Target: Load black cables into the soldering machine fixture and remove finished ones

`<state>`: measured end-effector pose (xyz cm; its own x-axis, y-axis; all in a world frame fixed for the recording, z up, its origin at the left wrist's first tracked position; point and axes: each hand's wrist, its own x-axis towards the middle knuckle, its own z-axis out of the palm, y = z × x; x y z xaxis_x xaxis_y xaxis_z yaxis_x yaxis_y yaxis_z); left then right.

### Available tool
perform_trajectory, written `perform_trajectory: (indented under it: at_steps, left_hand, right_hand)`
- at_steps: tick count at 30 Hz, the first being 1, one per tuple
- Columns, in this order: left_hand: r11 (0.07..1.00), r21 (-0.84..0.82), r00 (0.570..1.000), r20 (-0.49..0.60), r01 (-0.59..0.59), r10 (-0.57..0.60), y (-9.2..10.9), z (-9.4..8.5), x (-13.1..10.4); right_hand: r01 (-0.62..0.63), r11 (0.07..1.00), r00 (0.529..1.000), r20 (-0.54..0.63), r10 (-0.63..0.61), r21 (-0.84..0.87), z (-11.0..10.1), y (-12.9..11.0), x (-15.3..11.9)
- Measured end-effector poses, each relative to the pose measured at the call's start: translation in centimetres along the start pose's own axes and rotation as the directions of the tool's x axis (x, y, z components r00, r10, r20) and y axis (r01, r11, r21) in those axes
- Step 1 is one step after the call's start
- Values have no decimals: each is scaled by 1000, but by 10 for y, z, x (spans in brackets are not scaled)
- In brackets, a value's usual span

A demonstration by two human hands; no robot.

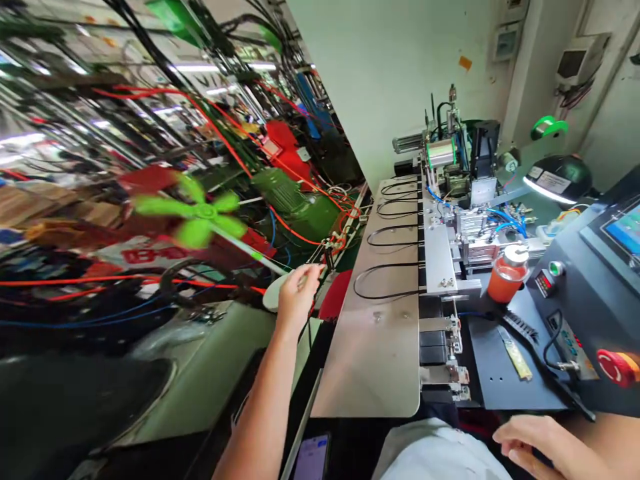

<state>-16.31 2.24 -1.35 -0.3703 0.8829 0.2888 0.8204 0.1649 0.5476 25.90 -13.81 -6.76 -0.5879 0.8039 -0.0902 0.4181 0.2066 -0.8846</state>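
Note:
My left hand (299, 287) is stretched out beyond the left edge of a metal plate (370, 360), its fingers curled into a pinch. Whatever those fingers hold, if anything, is too small to make out. Just behind the hand is a small green-bladed fan (205, 212) on a pale stem, slightly blurred. At the lower right, my right hand (543, 443) hovers near my lap, fingers loosely bent and apart, with nothing visible in it. Several black cable loops (387, 280) lie on the plate, their ends in a row along the machine's metal rail (440, 260).
A bottle of orange-red liquid (507, 273), a black brush (540, 360) and a yellowish strip (517, 357) rest on the dark machine bed. A control panel with a red emergency button (617, 367) stands at right. A phone (313, 457) lies below the plate. A green motor (300, 207) is beyond.

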Motion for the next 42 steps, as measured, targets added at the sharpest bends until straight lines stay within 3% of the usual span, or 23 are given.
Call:
perform_trajectory:
  at_steps: [1,2,4,6,8,11,15,17,21,22,24,28,30,32,35,40,42]
  left_hand:
    - [982,-109,987,28,-154,158,28,2,-5]
    - [935,-184,945,69,-303,320,56,7,-15]
    - [810,-333,780,256,-483,571,104,21,-42]
    - [713,-492,595,403,-500,695,134,39,-70]
    - [681,-572,502,465,-458,729,145,55,-92]
    - [678,-613,488,483,-404,727,140,70,-103]
    - [669,-627,479,479,-401,736,129,76,-103]
    - [659,-611,465,472,-439,748,126,75,-105]
    - [612,-598,367,491,-518,790,123,70,-108]
    - [602,-609,353,489,-516,798,123,69,-109]
    - [612,-631,392,470,-476,790,123,67,-110]
    - [681,-651,550,453,-333,702,128,66,-117]
    - [707,-649,590,464,-281,661,130,66,-121]
    - [726,-643,607,484,-243,631,131,67,-124]
    - [742,-638,611,508,-207,607,130,70,-125]
    - [790,-543,603,539,-284,587,125,80,-115]
    - [812,-485,602,556,-325,573,123,86,-108]
  right_hand:
    - [3,1000,1000,16,-3,-26,-8,-5,6]
    - [7,999,1000,20,-6,-49,-14,-9,13]
    - [18,998,999,-32,-20,-64,-22,-15,28]
    - [13,1000,981,-195,-16,-16,-23,-18,46]
    - [-1,997,906,-421,33,76,-17,-19,63]
    - [24,978,761,-638,117,208,3,-19,86]
    - [86,920,716,-666,209,382,25,-18,99]
    - [75,916,728,-649,220,394,26,-19,97]
    - [20,950,852,-502,147,312,12,-24,87]
    - [26,956,865,-485,125,292,10,-25,86]
    - [72,964,832,-548,83,255,11,-26,87]
    - [150,975,610,-791,37,161,32,-26,100]
    - [144,981,519,-854,37,130,44,-26,107]
    - [119,985,468,-882,56,125,52,-26,112]
    - [84,982,468,-877,109,167,55,-27,115]
    - [21,962,601,-772,205,272,38,-17,107]
    - [-17,957,586,-772,245,290,29,-9,100]
